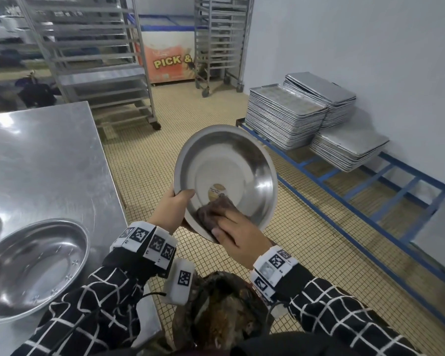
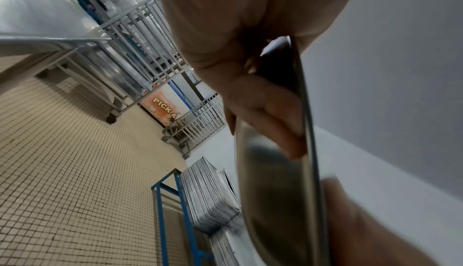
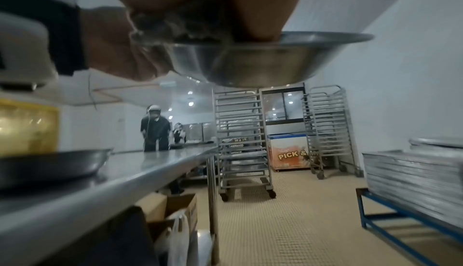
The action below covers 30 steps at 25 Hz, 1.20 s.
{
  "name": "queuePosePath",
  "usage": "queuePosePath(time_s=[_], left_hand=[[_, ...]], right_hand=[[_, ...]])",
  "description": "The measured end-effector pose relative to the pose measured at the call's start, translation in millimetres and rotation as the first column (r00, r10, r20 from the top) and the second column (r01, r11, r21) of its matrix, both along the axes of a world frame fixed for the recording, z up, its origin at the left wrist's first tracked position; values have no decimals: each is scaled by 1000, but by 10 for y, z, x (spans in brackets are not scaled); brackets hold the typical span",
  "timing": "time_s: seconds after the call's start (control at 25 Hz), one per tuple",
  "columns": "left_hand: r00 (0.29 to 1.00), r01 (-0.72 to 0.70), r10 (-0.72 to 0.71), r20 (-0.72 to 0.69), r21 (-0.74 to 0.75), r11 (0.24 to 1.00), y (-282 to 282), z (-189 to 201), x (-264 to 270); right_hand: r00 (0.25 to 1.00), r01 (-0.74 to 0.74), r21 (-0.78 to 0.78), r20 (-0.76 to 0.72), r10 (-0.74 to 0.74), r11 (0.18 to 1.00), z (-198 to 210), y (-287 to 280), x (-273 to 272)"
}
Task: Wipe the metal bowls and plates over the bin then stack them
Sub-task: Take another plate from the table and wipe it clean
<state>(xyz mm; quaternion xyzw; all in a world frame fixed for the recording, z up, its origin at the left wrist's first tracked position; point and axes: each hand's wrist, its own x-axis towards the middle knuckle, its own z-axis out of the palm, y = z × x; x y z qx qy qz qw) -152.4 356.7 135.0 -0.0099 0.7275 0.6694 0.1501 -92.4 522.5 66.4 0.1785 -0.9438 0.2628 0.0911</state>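
Observation:
I hold a round metal bowl [image 1: 231, 165] tilted toward me above the floor. My left hand [image 1: 182, 199] grips its left rim, thumb inside and fingers [image 2: 270, 112] on the underside of the bowl [image 2: 278, 195]. My right hand [image 1: 225, 223] presses a bunched brown cloth [image 1: 212, 211] against the near inner wall, just below a round sticker [image 1: 217, 192]. From the right wrist, the cloth [image 3: 175, 23] sits under my palm on the bowl [image 3: 250, 62] rim. Below my hands is the bin [image 1: 216, 314], dark-lined with brown waste. A second metal bowl [image 1: 34, 265] rests on the steel table [image 1: 49, 155].
Stacks of baking trays [image 1: 285, 116] sit on a blue floor rack [image 1: 370, 191] along the right wall. Wheeled tray racks [image 1: 93, 60] and a chest freezer [image 1: 167, 60] stand farther back. People [image 3: 154, 129] stand at the table's far end; a cardboard box [image 3: 175, 207] is under it.

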Motion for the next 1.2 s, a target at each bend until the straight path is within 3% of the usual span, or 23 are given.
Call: queuePosePath(time_s=[0.08,0.16,0.28,0.4,0.52,0.64,0.72,0.84,1.04,1.2], left_hand=[[1000,-11,11,4,4,1000,-43,29,-6],[1000,-24,24,21,4,1000,-90,20,-18],[1000,10,-10,23,-14,1000,-101,2,-1],[999,48,-48,-5,-19,999,-51,10,36],[998,-12,13,-66,16,1000,-11,16,13],[986,-68,74,-151,45,997,4,14,-7],[984,-64,73,-164,61,996,25,29,18],[981,-41,53,-189,63,997,32,51,21],[994,17,-17,-109,2,1000,-5,53,71],[998,48,-49,-39,-36,998,-60,18,110]], right_hand=[[991,-79,129,116,64,989,-31,78,-4],[988,-70,306,154,23,950,-71,206,-18],[980,66,527,125,-154,848,-124,435,-128],[947,228,559,64,-316,797,-127,536,-246],[951,253,438,50,-305,863,-137,316,-164],[973,230,84,-14,-229,970,-176,-66,66],[948,280,-56,-141,-286,958,-200,-122,125],[873,420,-63,-244,-422,906,-255,102,79],[770,638,-96,47,-637,764,-143,534,-116],[729,681,-374,263,-632,630,102,796,-246]])
